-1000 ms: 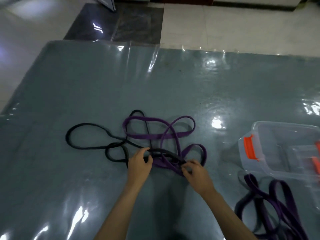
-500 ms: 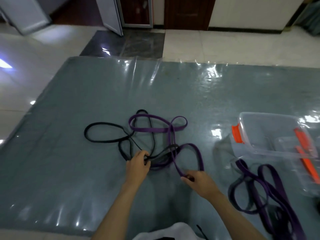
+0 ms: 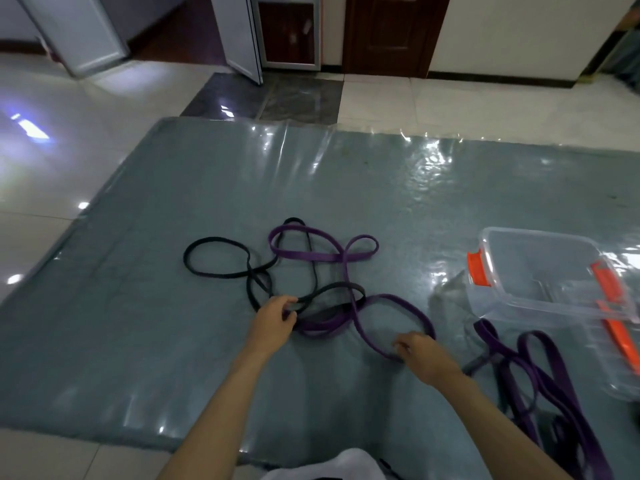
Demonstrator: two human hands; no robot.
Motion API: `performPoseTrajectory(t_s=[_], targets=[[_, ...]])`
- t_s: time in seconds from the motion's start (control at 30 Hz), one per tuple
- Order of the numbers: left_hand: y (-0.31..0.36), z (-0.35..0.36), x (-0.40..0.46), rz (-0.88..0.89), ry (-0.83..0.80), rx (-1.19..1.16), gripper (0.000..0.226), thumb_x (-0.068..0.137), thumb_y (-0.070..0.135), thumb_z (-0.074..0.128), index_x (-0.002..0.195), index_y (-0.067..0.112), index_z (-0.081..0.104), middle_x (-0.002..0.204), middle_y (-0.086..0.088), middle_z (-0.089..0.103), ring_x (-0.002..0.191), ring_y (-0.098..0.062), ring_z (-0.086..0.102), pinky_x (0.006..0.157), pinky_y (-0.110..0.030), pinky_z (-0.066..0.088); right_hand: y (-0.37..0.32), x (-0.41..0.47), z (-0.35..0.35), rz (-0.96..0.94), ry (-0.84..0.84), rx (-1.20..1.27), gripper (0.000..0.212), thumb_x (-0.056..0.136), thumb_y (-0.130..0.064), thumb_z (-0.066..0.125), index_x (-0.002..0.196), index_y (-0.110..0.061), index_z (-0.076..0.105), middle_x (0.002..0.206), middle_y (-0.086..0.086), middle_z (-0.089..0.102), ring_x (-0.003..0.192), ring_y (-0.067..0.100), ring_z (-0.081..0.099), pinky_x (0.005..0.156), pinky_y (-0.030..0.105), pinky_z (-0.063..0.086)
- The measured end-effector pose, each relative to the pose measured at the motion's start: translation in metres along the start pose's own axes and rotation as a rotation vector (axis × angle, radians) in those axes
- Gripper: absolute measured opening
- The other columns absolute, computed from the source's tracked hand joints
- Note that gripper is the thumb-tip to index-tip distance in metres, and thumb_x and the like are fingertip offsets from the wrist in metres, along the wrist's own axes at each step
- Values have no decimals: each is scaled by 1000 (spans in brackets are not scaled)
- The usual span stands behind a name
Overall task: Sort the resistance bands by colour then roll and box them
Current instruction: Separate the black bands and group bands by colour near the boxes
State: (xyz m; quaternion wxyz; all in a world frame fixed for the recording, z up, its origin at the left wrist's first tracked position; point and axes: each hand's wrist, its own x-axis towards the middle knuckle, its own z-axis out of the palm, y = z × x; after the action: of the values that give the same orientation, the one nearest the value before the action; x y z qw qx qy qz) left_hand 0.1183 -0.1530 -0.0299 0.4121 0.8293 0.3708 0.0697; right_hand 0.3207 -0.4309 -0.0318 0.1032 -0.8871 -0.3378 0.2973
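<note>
— Two colours tangled mid-mat: flat purple rubber resistance band (image 3: 322,256), looped in a loose figure-eight, threaded through thin black rubber resistance band (image 3: 214,271)

— Lying which way from the fingers?

— Purple: from its far loops, well beyond both hands, down and rightward to a near loop ending right at the right hand (image 3: 420,355). Long axis roughly far-left to near-right. Black: spread leftward, big loop well out to the left, near strands crossing the purple just beside the left hand (image 3: 273,322)

— Grip?

— Right fingertips narrowed to a pinch on the near bend of the purple loop. Left fingers curled close around black strands at the crossing; perhaps some purple caught too, cannot tell

— Nearer hand for each colour, then?

— Right for purple, left for black. Probably a matter of drawing purple near and rightward while pinning black in place. Risk of dragging black along, given the interlacing in the middle

— And beyond the tangle?

— Heap of dark purple bands (image 3: 540,368) off to the right, just beside the right forearm, near the front wall of a clear plastic box with orange latches (image 3: 502,292); no bands visible inside. Everything on a glossy grey-green floor mat (image 3: 138,306). Sorting stage by the look of it, rolling and boxing not yet begun
</note>
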Motion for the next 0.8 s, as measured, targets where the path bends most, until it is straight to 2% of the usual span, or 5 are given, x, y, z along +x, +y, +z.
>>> performPoseTrajectory(t_s=[0.23,0.4,0.53,0.63,0.8], targets=[[-11,12,8,-29,-55,113,34,93,13,77,125,16,67,123,4,60,120,-19,61,99,-29,51,-27,28,7,-58,48,62,37,110,-16,45,144,-18,58,133,6,63,114,24,63,99,37,53],[-22,17,13,-48,-68,280,49,83,28,88,128,23,68,134,3,54,127,-22,50,107,-33,44,-42,51,1,-69,50,191,52,105,-37,58,154,-23,45,150,3,54,128,23,60,104,38,51],[-34,16,13,13,-88,181,35,84,25,89,114,14,75,122,1,59,108,-17,60,91,-25,49,-56,71,4,-84,-20,301,64,101,-46,65,156,-26,39,149,1,54,128,22,60,106,38,51],[-36,10,16,-79,24,35,25,88,39,85,89,24,65,90,16,62,77,0,61,67,-17,45,-68,83,13,-17,-20,390,57,99,-35,70,147,-16,46,138,8,59,117,25,64,101,39,54],[-25,-1,33,-253,-159,-218,38,100,51,66,90,16,55,80,5,78,53,-17,66,55,-34,56,-82,90,29,136,-9,507,48,97,-28,74,136,-9,52,125,8,71,115,29,69,92,36,54]])
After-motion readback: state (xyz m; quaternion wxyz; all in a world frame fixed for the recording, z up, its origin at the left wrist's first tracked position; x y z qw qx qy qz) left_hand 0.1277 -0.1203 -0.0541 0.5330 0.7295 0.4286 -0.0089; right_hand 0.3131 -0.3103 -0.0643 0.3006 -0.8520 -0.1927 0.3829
